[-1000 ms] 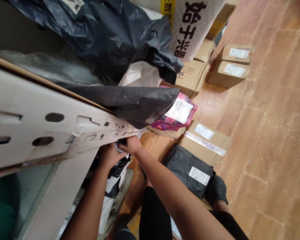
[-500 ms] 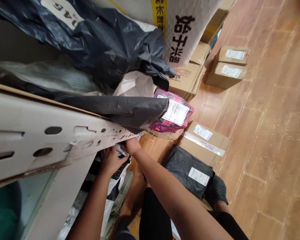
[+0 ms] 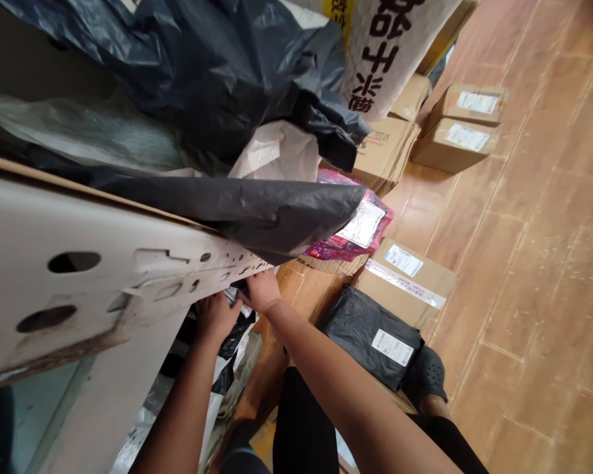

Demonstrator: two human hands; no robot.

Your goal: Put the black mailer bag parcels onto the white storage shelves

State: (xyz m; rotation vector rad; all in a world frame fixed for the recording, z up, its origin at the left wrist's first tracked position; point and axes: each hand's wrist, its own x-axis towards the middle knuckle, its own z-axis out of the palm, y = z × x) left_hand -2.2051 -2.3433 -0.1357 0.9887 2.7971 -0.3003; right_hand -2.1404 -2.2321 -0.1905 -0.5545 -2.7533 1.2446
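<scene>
Both my hands reach under a white perforated metal shelf rail [image 3: 128, 276]. My left hand [image 3: 216, 315] is on black and white plastic parcels [image 3: 227, 355] stacked below the shelf, its fingers hidden by the rail. My right hand [image 3: 260, 290] is closed around a small parcel [image 3: 233, 293] at the shelf edge, only a sliver of which shows. A grey plastic bag [image 3: 267, 207] lies on the shelf above my hands, and a pink parcel with a white label [image 3: 363, 227] pokes out beside it.
Large black bags [image 3: 217, 66] and a white sack with black characters [image 3: 390, 46] pile on the shelf. Cardboard boxes [image 3: 405, 276] [image 3: 462, 125] and a black labelled parcel [image 3: 375, 332] lie on the wooden floor. My legs and a dark shoe [image 3: 427, 372] are below.
My hands have shifted slightly up and further under the rail. The view has tilted a little; the parcels on the shelf and floor have not moved.
</scene>
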